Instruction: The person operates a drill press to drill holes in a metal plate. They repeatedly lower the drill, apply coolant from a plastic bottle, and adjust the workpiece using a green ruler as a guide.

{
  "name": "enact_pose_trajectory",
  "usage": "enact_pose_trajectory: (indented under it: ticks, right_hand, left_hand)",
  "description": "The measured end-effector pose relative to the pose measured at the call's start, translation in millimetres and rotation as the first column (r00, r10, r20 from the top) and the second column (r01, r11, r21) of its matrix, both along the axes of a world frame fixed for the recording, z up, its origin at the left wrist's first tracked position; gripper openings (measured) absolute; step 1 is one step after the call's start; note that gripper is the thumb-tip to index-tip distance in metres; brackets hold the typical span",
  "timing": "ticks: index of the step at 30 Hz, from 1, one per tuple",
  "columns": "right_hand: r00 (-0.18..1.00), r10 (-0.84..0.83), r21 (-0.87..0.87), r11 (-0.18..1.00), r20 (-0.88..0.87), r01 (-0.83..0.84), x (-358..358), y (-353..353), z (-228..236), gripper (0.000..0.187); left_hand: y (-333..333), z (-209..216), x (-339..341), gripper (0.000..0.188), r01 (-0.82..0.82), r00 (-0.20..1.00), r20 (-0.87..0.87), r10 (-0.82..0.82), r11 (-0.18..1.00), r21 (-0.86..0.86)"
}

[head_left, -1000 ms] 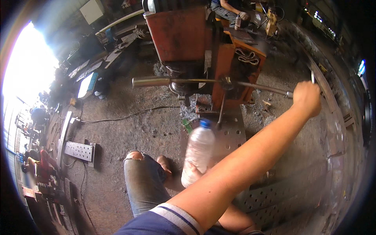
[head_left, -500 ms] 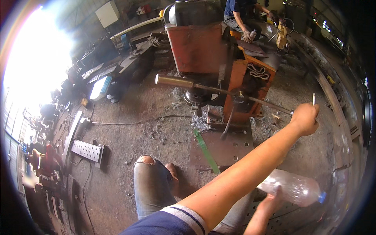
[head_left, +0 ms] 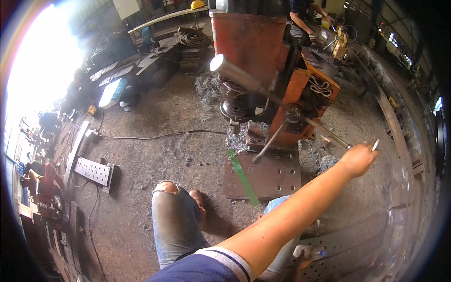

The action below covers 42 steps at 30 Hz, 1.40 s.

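Observation:
My left arm reaches across to the right. My left hand (head_left: 359,160) is closed around the end of one feed lever (head_left: 331,133) of an orange-red drill press (head_left: 249,44). A white cigarette (head_left: 376,144) sticks out from between its fingers. Another lever, with a thick sleeve (head_left: 237,74) on it, points up and left. Low on the right, beside my knee, my right hand (head_left: 303,266) is closed on a clear plastic bottle (head_left: 310,253) with a blue cap. My forearm and leg partly hide it. The drill stands over a brown steel plate (head_left: 235,185) with holes.
A green strip (head_left: 243,177) lies across the plate. Metal shavings (head_left: 209,89) surround the drill base. A cable (head_left: 164,137) crosses the floor. Perforated steel (head_left: 93,171) lies left, and a long beam (head_left: 392,113) runs along the right. Behind the drill, a co-worker's arm (head_left: 303,24) shows.
My left hand has drawn the lever slightly down and nearer, and the sleeved lever has swung upward. My right hand has lowered the bottle toward my leg. The view has shifted a little.

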State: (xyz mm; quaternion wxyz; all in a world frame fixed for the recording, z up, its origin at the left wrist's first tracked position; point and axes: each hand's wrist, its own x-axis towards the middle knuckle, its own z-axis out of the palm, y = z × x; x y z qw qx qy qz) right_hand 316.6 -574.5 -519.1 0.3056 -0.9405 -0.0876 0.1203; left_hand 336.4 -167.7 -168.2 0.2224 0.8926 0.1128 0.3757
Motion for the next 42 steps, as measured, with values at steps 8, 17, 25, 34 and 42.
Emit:
enact_pose_trajectory:
  ticks: [8, 17, 25, 34, 42]
  right_hand:
    - [0.976, -0.033, -0.170, 0.985, -0.213, -0.004, -28.5, 6.8, -5.1, 0.029]
    - [0.943, -0.030, -0.065, 0.998, -0.330, 0.009, -42.9, 26.8, 27.4, 0.026]
    - [0.922, 0.370, 0.861, 0.425, 0.117, -0.280, -56.2, 202.5, 283.4, 0.019]
    - [0.156, 0.596, -0.413, 0.699, 0.788, -0.584, -62.3, 389.2, 435.4, 0.043]
    - [0.187, 0.584, -0.398, 0.720, 0.790, -0.568, -55.9, 401.5, 415.3, 0.063]
  left_hand:
    - [5.2, -110.1, -30.4, 0.012, 0.077, 0.857, -0.515, -0.008, 0.991, 0.112]
    - [15.8, -188.9, -100.5, 0.014, 0.022, 0.658, -0.743, 0.121, 0.983, 0.180]
    - [26.9, -223.7, -175.4, 0.016, 0.083, 0.523, -0.820, 0.234, 0.943, 0.322]
    - [38.2, -232.8, -220.0, 0.018, 0.042, 0.434, -0.828, 0.355, 0.910, 0.412]
    - [-27.7, -144.9, -281.5, 0.026, -0.159, 0.656, -0.740, 0.147, 0.986, 0.055]
